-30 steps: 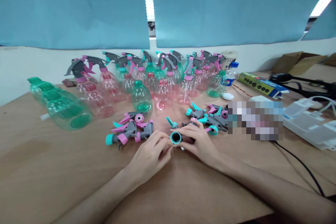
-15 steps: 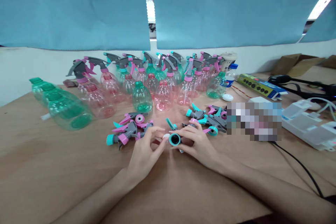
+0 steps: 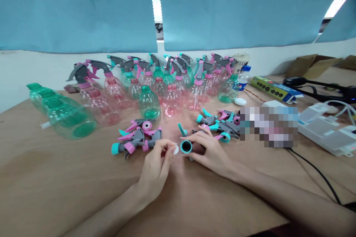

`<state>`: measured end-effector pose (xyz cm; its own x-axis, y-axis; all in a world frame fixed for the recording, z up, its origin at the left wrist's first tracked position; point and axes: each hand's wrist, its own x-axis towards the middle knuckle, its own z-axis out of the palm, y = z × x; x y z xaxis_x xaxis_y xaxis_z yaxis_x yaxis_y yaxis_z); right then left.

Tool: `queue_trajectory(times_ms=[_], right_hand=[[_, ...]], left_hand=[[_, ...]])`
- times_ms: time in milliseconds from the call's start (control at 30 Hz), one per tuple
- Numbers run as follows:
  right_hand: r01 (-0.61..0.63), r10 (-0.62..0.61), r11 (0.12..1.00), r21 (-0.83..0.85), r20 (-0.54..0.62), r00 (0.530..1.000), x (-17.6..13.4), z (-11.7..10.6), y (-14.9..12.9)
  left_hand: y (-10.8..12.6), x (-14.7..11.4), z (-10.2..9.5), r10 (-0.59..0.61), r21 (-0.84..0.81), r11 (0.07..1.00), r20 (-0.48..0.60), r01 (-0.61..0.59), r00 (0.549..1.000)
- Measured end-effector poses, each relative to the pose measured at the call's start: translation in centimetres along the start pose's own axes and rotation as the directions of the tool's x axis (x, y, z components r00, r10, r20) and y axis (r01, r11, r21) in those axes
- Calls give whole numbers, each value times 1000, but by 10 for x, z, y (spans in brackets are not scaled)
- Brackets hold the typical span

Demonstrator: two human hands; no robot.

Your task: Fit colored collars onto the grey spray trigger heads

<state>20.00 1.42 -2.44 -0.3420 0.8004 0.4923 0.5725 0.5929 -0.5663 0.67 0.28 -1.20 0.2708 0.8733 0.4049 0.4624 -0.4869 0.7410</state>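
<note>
Between thumb and fingers my left hand pinches a small white disc. My right hand grips a spray trigger head by its turquoise collar, whose dark open end faces me. Its turquoise lever points up and away. A narrow gap separates the disc from the collar. To the left lies a pile of grey, pink and turquoise spray heads. Another pile of spray heads is just beyond my right hand.
Clear pink bottles and green bottles stand behind the piles, many with spray heads on. Several green bottles overlap at the left. A Pepsi bottle, a white oval object, a long box and a plastic organizer are at the right.
My left hand has drawn slightly left from the collar with the white disc, its fingers closing tighter and the disc now showing more. My right hand keeps its hold. The view has shifted slightly.
</note>
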Motion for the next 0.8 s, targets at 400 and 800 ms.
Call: queue_trajectory(times_ms=[400,800], right_hand=[[98,-99,994,51,9,995,-2,3,2],[149,-150,985,91,13,989,-6,8,-2]], left_hand=[[0,2,2,-58,-172,981,178,89,982],[-3,1,2,-32,88,996,111,22,993]])
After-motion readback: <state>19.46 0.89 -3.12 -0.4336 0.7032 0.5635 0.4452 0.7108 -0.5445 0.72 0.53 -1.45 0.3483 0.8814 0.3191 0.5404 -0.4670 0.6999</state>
